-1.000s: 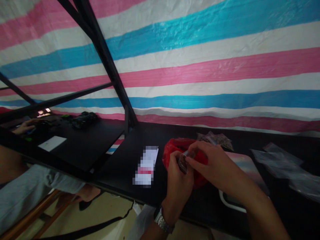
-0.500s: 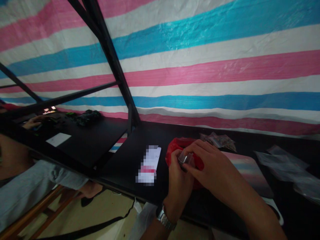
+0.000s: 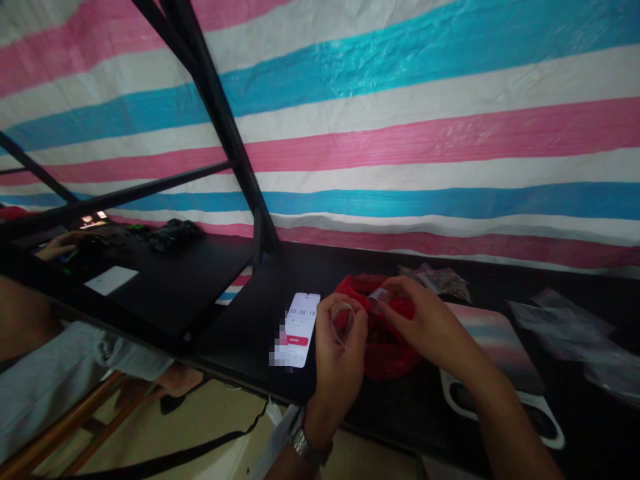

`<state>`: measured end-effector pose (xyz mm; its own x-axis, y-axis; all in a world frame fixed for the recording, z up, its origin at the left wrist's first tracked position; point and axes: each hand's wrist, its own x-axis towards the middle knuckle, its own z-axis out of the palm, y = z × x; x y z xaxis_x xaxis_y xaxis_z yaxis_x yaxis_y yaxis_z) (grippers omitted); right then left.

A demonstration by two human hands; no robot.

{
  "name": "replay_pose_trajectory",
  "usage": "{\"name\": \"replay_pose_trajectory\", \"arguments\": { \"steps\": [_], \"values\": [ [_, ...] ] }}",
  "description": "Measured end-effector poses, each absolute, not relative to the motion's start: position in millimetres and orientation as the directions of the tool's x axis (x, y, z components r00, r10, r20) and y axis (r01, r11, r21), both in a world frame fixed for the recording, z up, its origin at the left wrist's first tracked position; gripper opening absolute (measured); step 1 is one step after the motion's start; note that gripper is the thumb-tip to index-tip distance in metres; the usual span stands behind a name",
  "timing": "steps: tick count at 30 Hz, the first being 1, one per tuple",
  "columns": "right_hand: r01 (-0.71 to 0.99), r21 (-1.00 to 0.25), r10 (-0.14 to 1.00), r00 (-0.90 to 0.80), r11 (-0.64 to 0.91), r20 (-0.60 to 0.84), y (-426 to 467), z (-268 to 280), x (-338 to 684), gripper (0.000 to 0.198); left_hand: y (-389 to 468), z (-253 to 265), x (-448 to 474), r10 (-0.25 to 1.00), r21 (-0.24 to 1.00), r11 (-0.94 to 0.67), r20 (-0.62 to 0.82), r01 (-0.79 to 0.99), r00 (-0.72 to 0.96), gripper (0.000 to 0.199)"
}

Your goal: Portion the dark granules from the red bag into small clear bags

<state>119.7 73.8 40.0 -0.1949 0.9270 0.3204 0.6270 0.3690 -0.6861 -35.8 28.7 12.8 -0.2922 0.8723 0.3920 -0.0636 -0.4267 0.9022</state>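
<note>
- Nearest, at the 6 o'clock edge, the left hand (image 3: 337, 363) wore a metal-banded watch (image 3: 307, 443); its grip curled around a clear plastic bag (image 3: 343, 325), whose mouth appeared spread into a loop.
- At 3 o'clock from it, the right hand (image 3: 425, 327) pinched a small clear piece (image 3: 380, 298) between thumb and fingers; whether that was a scoop or another bag, I could not tell.
- Below the pinched piece lay the red plastic bag (image 3: 395, 360), open on the worktop (image 3: 245, 333), with dark contents (image 3: 381, 333) inside.
- The likeliest mishap was spillage: a sagging mouth on the clear plastic bag, or a tilt beyond the red rim, could have scattered bits across the worktop.
- At 9 o'clock from the red plastic bag, a phone (image 3: 303, 323) ran a timer, close enough for the left hand to nudge.
- At 4 o'clock sat a silver-topped device (image 3: 505, 347), perhaps a scale; the right forearm crossed over it in view, so a careless drop might have jarred it.
- Clear flat bags (image 3: 560, 330) spread at 3 o'clock; filled bags (image 3: 440, 280) lay farther back, at 1 o'clock.
</note>
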Motion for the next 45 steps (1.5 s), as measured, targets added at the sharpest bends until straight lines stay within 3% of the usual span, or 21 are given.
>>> {"name": "replay_pose_trajectory", "arguments": {
  "steps": [4,7,12,15,20,24,28,36,45],
  "values": [
    [0.763,-0.48,0.896,-0.31,0.433,0.318,74.9,28.5,117.4,0.019,26.3,21.9,-39.1,0.884,0.915,-0.393,0.349,-0.092,-0.311,0.023],
    [0.842,-0.361,0.905,-0.305,0.401,0.295,72.5,28.2,125.9,0.024,19.0,20.5,-33.2,0.898,0.944,-0.311,0.252,-0.114,-0.361,0.031],
    [0.887,-0.304,0.928,-0.279,0.348,0.249,69.6,30.3,140.0,0.029,-20.7,-7.5,-6.0,0.965,0.982,-0.063,0.014,-0.179,-0.263,0.035],
    [0.873,-0.324,0.923,-0.294,0.365,0.247,67.2,31.7,132.5,0.021,-45.3,-28.9,1.9,0.996,0.993,0.044,-0.053,-0.11,-0.075,0.033],
    [0.884,-0.345,0.949,-0.297,0.316,0.11,61.9,35.8,115.6,0.012,-51.4,-43.4,-10.8,0.963,0.998,0.037,-0.048,-0.045,-0.267,0.037],
    [0.879,-0.378,0.955,-0.291,0.289,0.055,58.7,38.4,115.0,0.009,-40.1,-43.6,-17.3,0.978,0.997,0.042,-0.055,-0.067,-0.201,0.039],
    [0.811,-0.49,0.937,-0.349,0.321,0.037,59.0,37.1,114.8,0.004,-31.8,-39.9,-10.3,0.962,0.994,-0.026,-0.003,-0.102,-0.273,0.038],
    [0.714,-0.662,0.928,-0.365,0.229,-0.072,64.4,33.8,129.2,0.017,-17.2,-24.5,-16.3,0.931,0.983,-0.124,0.068,-0.137,-0.358,0.044],
    [0.577,-0.8,0.955,-0.295,0.166,-0.015,67.4,38.7,149.9,0.027,-10.3,-22.4,-24.9,0.881,0.97,-0.231,0.243,0.079,-0.406,0.028]
  ]
}}
